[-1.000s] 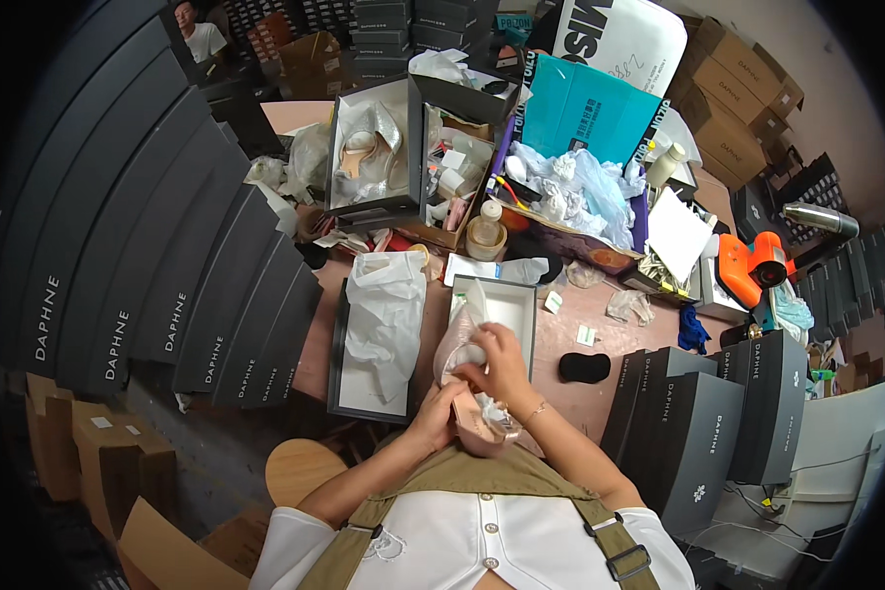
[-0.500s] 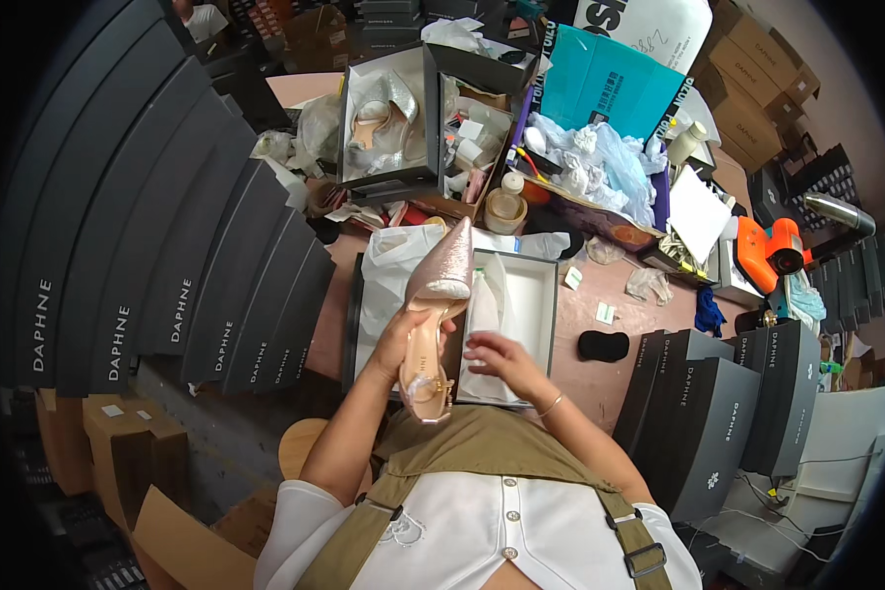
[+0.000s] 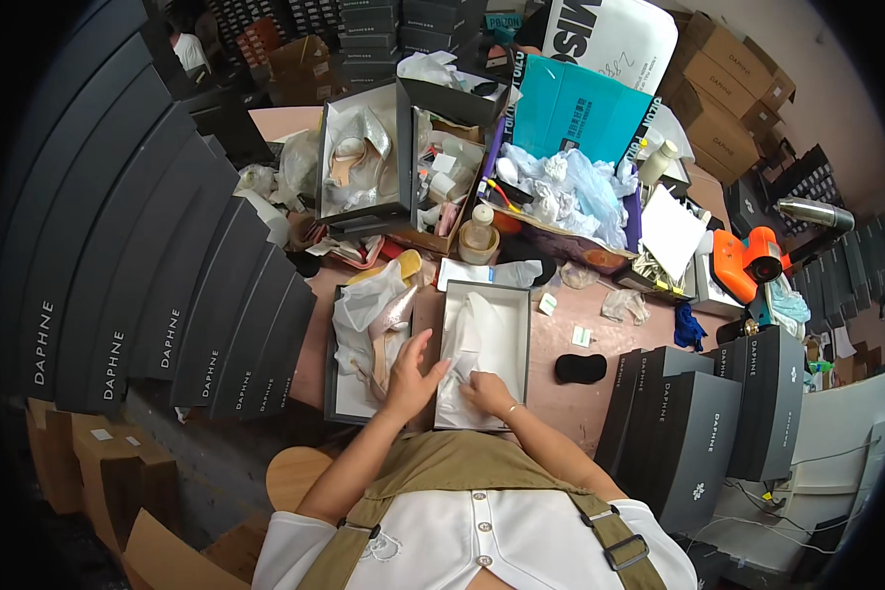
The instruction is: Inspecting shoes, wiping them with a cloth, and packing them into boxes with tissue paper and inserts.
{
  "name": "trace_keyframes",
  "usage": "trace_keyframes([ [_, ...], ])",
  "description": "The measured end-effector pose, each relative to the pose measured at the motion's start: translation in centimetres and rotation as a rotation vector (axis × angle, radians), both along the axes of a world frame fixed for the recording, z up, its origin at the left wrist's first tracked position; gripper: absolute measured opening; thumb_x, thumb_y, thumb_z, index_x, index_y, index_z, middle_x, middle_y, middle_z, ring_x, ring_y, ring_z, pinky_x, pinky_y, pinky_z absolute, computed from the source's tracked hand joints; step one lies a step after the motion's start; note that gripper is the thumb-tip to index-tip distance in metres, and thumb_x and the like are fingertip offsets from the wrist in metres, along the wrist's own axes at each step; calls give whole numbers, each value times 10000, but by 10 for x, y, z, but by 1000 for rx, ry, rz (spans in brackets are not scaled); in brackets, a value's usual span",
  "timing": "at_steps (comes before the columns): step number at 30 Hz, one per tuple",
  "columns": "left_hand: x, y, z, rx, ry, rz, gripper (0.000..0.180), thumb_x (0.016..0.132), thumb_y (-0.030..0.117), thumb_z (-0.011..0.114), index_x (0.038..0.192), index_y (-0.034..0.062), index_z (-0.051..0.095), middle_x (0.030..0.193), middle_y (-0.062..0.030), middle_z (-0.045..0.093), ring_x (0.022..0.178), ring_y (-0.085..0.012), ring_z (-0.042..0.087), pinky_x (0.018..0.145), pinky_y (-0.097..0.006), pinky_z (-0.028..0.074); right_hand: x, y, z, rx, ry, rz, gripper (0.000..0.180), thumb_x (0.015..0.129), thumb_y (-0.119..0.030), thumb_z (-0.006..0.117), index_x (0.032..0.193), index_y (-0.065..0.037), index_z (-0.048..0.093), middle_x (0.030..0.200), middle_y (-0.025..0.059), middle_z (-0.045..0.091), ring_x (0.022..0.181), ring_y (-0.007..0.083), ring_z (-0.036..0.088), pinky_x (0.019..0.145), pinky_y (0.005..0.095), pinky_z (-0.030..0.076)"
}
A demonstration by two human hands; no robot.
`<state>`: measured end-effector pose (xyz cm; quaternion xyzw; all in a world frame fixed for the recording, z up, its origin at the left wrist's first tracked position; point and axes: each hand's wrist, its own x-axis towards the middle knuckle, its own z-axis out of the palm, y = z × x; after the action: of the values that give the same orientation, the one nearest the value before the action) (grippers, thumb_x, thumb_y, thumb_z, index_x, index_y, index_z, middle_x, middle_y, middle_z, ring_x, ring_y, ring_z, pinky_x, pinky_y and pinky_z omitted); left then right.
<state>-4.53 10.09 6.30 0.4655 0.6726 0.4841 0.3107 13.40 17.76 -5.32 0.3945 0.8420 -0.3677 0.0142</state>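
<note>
The shoe (image 3: 390, 317), held aloft in the left hand (image 3: 415, 378) half a second ago, now lies on tissue (image 3: 354, 313) in the left box (image 3: 348, 401), just left of and beyond that hand. This apparently frees the hand, its thumb spread wide. The right hand (image 3: 489, 394) curls narrow at white paper (image 3: 479, 324) in the right box (image 3: 510, 339); its grip is unclear.

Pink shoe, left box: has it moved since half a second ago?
Yes: the pink shoe moved left; in view, it bordered the right box, and now a gap separates them.
</note>
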Motion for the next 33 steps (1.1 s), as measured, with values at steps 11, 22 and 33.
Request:
trace_keyframes([
  [11,-31,9,42,78,-549,37,772,667,234,741,1307,8,373,1143,-93,518,1036,-178,521,894,-308,434,-6,-16,110,-429,642,-123,366,924,-352,527,1095,-34,588,908,78,613,806,168,579,697,329,467],
  [22,-74,-16,83,372,-1026,507,559,801,480,492,1149,44,531,1087,-111,580,1014,-252,564,880,-368,447,5,-14,156,-1288,1162,-534,382,973,-356,437,1144,-19,495,1049,102,576,956,212,587,798,352,522],
  [33,-46,-8,34,271,-1391,507,487,813,404,490,1149,54,525,1103,-106,582,1037,-273,569,896,-410,462,-3,-24,198,425,698,-29,104,762,-54,636,845,-59,575,870,119,556,825,334,542,712,360,465],
])
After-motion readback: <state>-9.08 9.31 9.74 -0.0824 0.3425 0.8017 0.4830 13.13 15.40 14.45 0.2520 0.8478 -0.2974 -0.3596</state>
